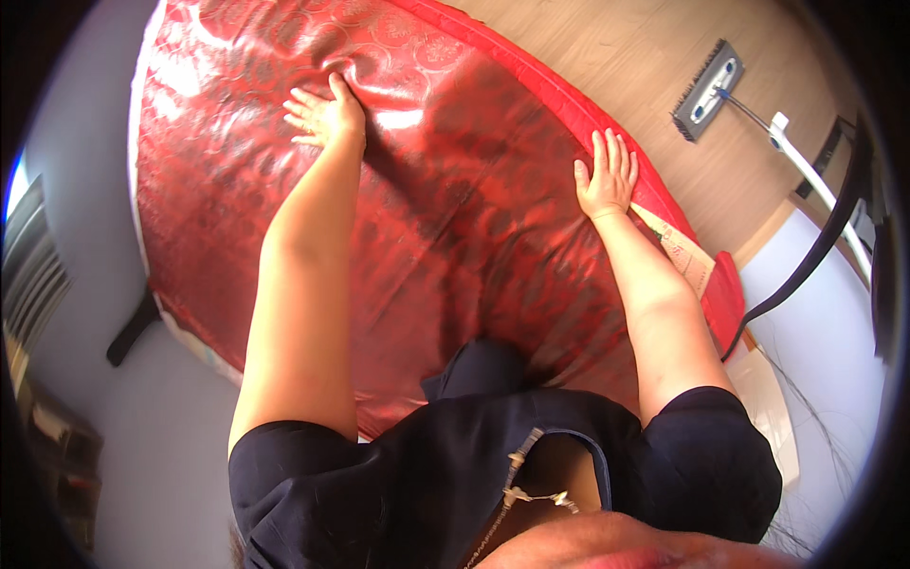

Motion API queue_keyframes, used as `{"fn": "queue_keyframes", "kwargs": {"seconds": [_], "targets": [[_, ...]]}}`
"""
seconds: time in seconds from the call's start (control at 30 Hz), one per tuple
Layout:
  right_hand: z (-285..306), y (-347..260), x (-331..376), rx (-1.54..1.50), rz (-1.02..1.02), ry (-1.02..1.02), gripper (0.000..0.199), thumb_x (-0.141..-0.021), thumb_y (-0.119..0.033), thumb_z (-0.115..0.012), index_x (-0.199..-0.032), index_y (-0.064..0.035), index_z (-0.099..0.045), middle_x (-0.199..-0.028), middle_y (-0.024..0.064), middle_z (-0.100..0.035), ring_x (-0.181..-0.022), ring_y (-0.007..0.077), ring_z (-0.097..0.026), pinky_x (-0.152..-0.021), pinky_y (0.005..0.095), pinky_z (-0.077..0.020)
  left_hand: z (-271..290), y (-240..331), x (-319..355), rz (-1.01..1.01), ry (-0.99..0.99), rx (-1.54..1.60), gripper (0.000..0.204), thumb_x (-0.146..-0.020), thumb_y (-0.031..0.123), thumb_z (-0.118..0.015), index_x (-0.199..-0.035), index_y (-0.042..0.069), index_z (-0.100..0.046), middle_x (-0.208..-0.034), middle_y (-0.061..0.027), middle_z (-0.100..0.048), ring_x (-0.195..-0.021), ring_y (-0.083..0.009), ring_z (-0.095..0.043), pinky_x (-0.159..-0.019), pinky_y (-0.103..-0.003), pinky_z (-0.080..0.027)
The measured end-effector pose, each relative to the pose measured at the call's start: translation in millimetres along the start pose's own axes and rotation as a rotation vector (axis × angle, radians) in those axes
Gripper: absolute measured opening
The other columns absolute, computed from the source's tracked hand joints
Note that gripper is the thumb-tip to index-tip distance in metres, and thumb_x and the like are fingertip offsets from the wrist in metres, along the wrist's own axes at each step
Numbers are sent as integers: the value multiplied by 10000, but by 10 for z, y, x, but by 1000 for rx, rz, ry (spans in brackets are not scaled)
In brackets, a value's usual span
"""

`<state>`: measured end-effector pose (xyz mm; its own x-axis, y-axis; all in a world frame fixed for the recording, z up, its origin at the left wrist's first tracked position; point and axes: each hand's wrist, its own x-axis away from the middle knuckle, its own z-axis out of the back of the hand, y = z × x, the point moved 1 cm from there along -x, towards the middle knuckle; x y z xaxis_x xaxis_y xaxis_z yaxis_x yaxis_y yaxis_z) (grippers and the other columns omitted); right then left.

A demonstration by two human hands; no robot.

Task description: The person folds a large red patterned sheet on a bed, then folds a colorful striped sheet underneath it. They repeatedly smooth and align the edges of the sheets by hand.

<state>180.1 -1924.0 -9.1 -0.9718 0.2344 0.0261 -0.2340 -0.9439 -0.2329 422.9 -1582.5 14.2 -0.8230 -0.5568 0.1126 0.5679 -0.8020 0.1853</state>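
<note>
A large red mattress with a shiny, floral-patterned surface lies in front of me. My left hand presses flat on its upper part with the fingers spread, and the cover puckers into folds beside the thumb. Near the right edge, my right hand rests palm down with its fingers stretched out. Neither hand grips anything. Just below my right hand, a pale printed label shows on the red side border. Wrinkles run across the cover around a dark-clothed knee, which leans on the mattress.
A grey brush head on a white pole lies over the wood-look floor at the upper right. A black curved strap or bar stands by the right corner. At the left is a pale wall-like surface.
</note>
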Motion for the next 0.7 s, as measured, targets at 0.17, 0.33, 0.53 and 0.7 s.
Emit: {"fn": "queue_keyframes", "kwargs": {"seconds": [0.17, 0.33, 0.53, 0.7], "targets": [[10, -38, -19, 90, -19, -145, 657, -827, -394, -567, -1382, -130, -336, -1431, 122, -314, -1335, 303, -268, -1096, 512, -164, -181, -48, 31, -26, 63, 0, 848, -855, 618, -374, -1460, 75, -130, -1526, -148, -76, -1415, -297, -19, -1107, -533, 13], [186, -115, -145, 166, -121, -399, 660, -850, -399, -549, -1391, -108, -307, -1445, 137, -278, -1353, 306, -230, -1103, 514, -148, -191, -20, -12, -22, -58, -49, 847, -853, 592, -402, -1455, 58, -137, -1525, -166, -40, -1412, -318, 13, -1100, -550, 34], [277, -1277, -1124, -249, -17, -198, 590, -863, -327, -551, -1362, -74, -363, -1427, 170, -306, -1345, 336, -251, -1094, 535, -148, -150, -40, -90, 4, -92, -122, 848, -859, 577, -413, -1454, 48, -121, -1523, -177, -12, -1408, -335, 24, -1092, -568, 28], [-280, -1531, -1151, 64, -137, -320, 697, -814, -390, -585, -1400, -128, -313, -1471, 132, -224, -1378, 315, -149, -1100, 566, -54, -171, -108, -65, -2, -109, -211, 844, -856, 602, -381, -1456, 66, -128, -1524, -162, -49, -1408, -337, -13, -1093, -571, 0]]}}
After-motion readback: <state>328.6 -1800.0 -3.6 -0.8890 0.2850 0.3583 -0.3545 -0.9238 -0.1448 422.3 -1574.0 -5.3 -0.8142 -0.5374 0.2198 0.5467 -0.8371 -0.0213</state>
